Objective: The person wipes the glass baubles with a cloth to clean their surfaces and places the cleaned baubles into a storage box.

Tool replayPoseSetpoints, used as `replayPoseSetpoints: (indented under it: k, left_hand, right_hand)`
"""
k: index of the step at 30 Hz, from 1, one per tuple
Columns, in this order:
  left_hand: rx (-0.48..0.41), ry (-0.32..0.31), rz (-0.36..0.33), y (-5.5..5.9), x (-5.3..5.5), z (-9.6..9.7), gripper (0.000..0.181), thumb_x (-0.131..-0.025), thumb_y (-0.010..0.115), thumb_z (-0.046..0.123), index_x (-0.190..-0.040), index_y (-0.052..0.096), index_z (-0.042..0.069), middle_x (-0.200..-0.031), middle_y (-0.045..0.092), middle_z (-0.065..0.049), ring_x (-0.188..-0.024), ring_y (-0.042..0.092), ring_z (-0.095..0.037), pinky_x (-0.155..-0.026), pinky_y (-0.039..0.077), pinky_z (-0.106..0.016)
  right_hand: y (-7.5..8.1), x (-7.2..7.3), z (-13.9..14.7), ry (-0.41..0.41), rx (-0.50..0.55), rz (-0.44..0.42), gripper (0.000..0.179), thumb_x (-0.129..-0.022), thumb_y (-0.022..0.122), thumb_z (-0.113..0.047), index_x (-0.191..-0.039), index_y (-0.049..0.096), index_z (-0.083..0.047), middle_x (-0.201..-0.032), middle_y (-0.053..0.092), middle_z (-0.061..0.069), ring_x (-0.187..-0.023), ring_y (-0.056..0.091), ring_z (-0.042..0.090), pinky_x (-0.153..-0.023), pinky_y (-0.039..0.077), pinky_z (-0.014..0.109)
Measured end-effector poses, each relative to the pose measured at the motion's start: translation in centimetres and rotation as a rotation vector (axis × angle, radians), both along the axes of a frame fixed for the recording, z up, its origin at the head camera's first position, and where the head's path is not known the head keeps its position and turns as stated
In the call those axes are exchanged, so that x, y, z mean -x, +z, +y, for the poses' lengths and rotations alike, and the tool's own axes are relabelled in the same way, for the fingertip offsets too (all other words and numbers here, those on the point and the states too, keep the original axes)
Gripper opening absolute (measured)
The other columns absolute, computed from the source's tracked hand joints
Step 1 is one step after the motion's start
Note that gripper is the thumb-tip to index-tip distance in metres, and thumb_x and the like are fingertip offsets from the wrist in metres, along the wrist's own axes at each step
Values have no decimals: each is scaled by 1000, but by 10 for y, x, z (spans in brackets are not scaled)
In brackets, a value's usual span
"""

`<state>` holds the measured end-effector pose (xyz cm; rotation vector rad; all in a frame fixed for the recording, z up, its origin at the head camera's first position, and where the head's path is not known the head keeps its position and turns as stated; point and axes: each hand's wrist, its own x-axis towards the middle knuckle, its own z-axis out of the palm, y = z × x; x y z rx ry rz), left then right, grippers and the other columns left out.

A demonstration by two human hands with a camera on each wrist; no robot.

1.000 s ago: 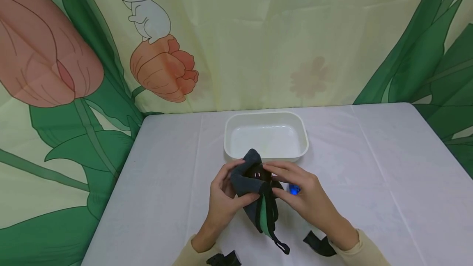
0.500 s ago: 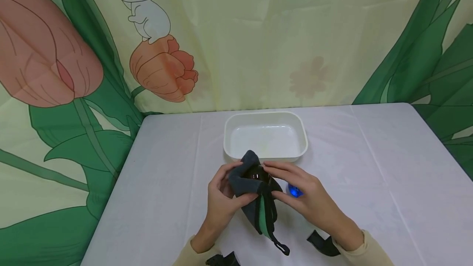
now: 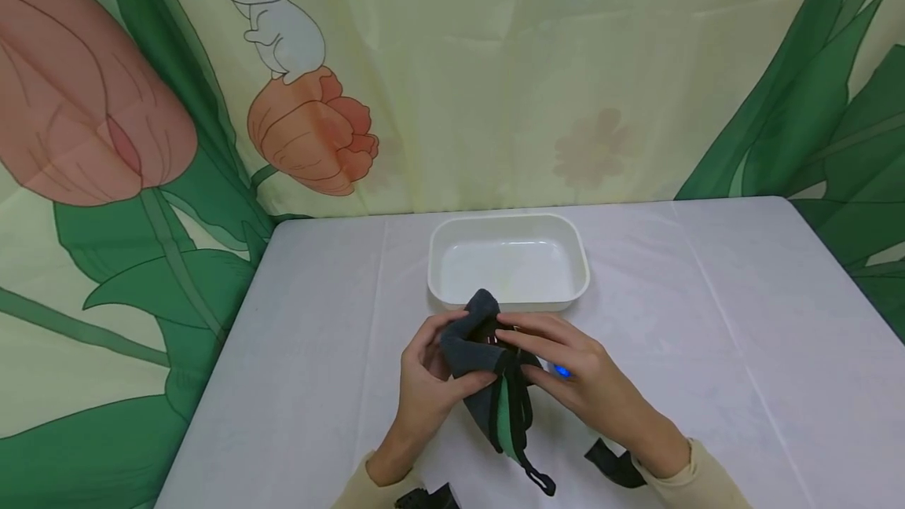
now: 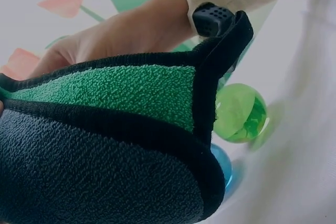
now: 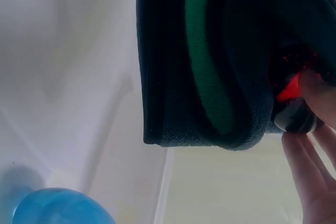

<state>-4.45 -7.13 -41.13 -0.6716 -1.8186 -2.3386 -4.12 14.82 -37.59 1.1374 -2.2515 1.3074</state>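
While the left hand (image 3: 433, 389) clamps blue-grey cloth (image 3: 470, 353), right hand (image 3: 578, 368) pinching dark ball (image 5: 290, 90) within, cloth between hands

Tray (image 3: 507, 265) nr mid of table's (image 3: 707, 320) far edge; cloth (image 3: 470, 353) before it, twd near edge, btwn L hand (image 3: 434, 383) & R hand (image 3: 580, 368), obj. (image 5: 290, 88) in its fold; two balls (image 4: 241, 113) on table, one just R of cloth.

The cloth (image 4: 100, 166) looks rough and matt, the dark ball (image 5: 292, 116) and tray (image 3: 509, 269) glossy
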Motion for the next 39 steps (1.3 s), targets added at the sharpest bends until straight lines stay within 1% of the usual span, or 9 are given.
replayPoseSetpoints:
  k: [2, 4, 9, 12, 15, 21, 25, 30, 39]
  left_hand:
    - [0, -3, 5, 0, 0, -1, 63, -78, 80, -3, -133, 50, -6, -130, 60, -20, -120, 61, -25, -100, 52, -31]
    - [-1, -4, 10, 0, 0, -1, 64, -78, 80, -4, -134, 49, -5, -130, 61, -21, -118, 62, -24, -99, 53, -31]
    - [1, -15, 19, -2, 1, 0, 62, -80, 78, -4, -134, 49, -6, -126, 62, -20, -111, 65, -21, -96, 54, -31]
    - [0, -21, 18, -3, 1, 0, 60, -81, 77, -4, -133, 49, -6, -123, 64, -16, -108, 65, -19, -95, 54, -30]
    - [-3, -10, 25, -2, 2, 0, 59, -80, 77, -5, -132, 50, -7, -122, 64, -14, -108, 65, -19, -94, 54, -30]
    - [-7, 16, 0, 1, 4, -1, 61, -78, 80, -2, -131, 51, -6, -124, 63, -14, -109, 65, -20, -95, 55, -30]
    - [-8, 14, -22, 3, 3, -1, 62, -78, 80, -1, -131, 51, -6, -125, 63, -14, -110, 66, -21, -95, 54, -31]
    - [-7, 7, -25, 3, 3, 0, 62, -77, 81, -2, -131, 51, -6, -127, 62, -15, -114, 63, -21, -97, 54, -31]
    - [18, -8, -11, 3, 6, 2, 62, -79, 80, 1, -133, 50, -4, -131, 56, -28, -115, 64, -21, -96, 54, -32]
  right_hand:
    - [0, 0, -1, -3, 6, 0, 40, -99, 57, -28, -133, 62, -7, -139, 57, 10, -126, 54, 20, -98, 47, 14]
    - [0, -1, -2, -20, 11, -6, 40, -95, 66, -19, -133, 63, -7, -138, 58, 10, -125, 55, 20, -97, 47, 14]
    - [3, -6, -6, -131, 30, -120, 60, -74, 81, 7, -130, 65, -8, -129, 65, 5, -114, 64, 15, -90, 54, 18]
    - [6, -7, -7, -170, 47, -203, 60, -72, 83, 7, -127, 66, -9, -122, 68, 2, -106, 67, 12, -82, 58, 24]
    - [7, -6, -6, -161, 42, -230, 59, -73, 83, 6, -128, 65, -9, -122, 68, 2, -107, 67, 13, -83, 59, 28]
    - [5, -5, -5, -152, -43, -167, 65, -75, 83, 1, -135, 61, -12, -136, 61, 2, -121, 61, 16, -99, 48, 17]
    - [5, -5, -4, -112, -65, -125, 67, -77, 80, 4, -138, 59, -12, -142, 56, 4, -130, 54, 19, -104, 42, 14]
    - [4, -4, -5, -73, -65, -98, 65, -78, 76, 9, -137, 60, -12, -144, 55, 6, -133, 51, 21, -105, 42, 15]
    - [3, -5, -5, -107, -64, -93, 65, -78, 76, 10, -136, 60, -12, -145, 54, 5, -132, 53, 21, -102, 44, 13]
